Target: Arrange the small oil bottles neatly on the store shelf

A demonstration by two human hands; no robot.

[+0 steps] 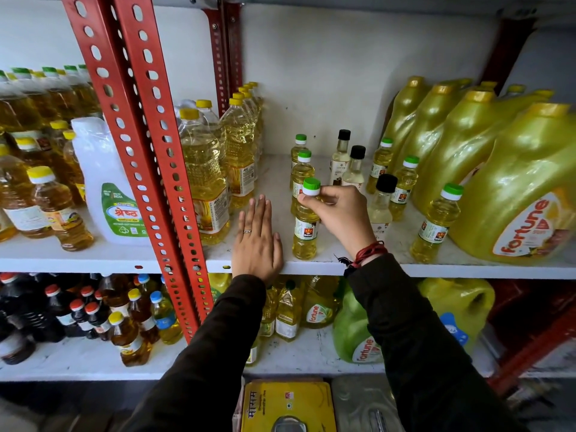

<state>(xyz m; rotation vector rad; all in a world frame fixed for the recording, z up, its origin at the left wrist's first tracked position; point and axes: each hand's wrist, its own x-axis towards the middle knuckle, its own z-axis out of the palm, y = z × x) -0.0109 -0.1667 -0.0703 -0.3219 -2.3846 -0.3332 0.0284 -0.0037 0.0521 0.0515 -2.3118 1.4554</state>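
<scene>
Small oil bottles with green caps stand on the white shelf (389, 265). My right hand (338, 215) grips the neck of the front one (306, 235), which stands upright near the shelf edge. Two more green-capped bottles (301, 171) line up behind it. My left hand (257, 241) lies flat on the shelf, fingers together, just left of that bottle and holding nothing. Three clear black-capped bottles (381, 204) stand right of my right hand. Further right are three more green-capped small bottles (436, 222).
Large yellow Fortune jugs (523, 198) fill the right side. Tall yellow-capped oil bottles (205, 179) stand left, beside a red slotted upright (149, 157). A white jug (107, 188) and more bottles sit past it. The lower shelf (305, 353) holds mixed bottles and jugs.
</scene>
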